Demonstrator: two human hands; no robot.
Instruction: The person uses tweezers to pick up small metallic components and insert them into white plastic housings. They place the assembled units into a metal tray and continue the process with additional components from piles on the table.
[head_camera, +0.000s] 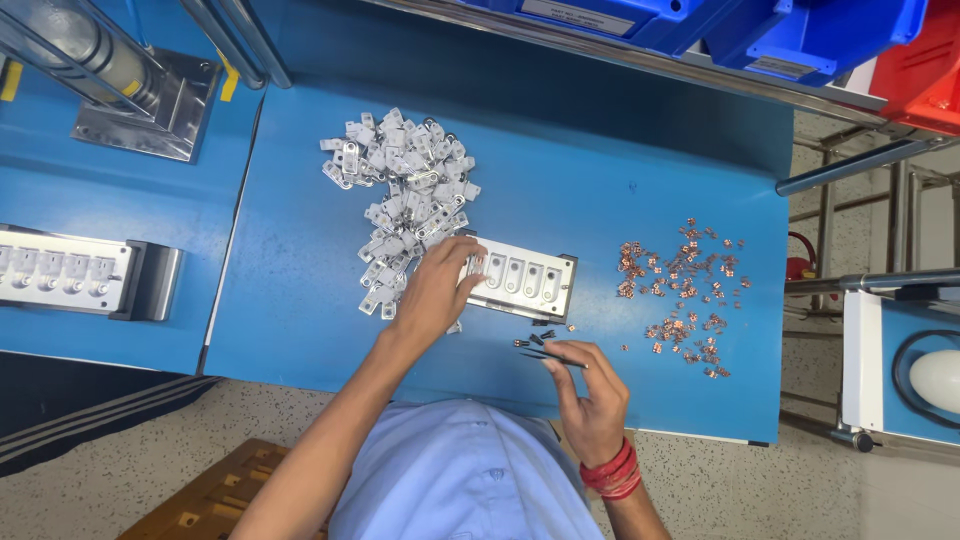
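My left hand (440, 288) rests on the left end of a metal fixture tray (545, 276) with several slots, fingers curled over a small white part; whether it grips the part is unclear. A heap of white and grey plastic pieces (400, 190) lies just beyond and left of that hand. My right hand (590, 395) hovers near the table's front edge and pinches black tweezers (545, 352) whose tips point left. A few tiny copper bits lie by the tweezer tips. A scatter of small copper contacts (685, 295) is spread to the right of the tray.
The blue work table (300, 300) ends at the right near a metal rack (880, 200). A second fixture tray (65, 272) and a metal press (120, 80) stand on the neighbouring blue table at left. Blue and red bins (800, 35) hang above.
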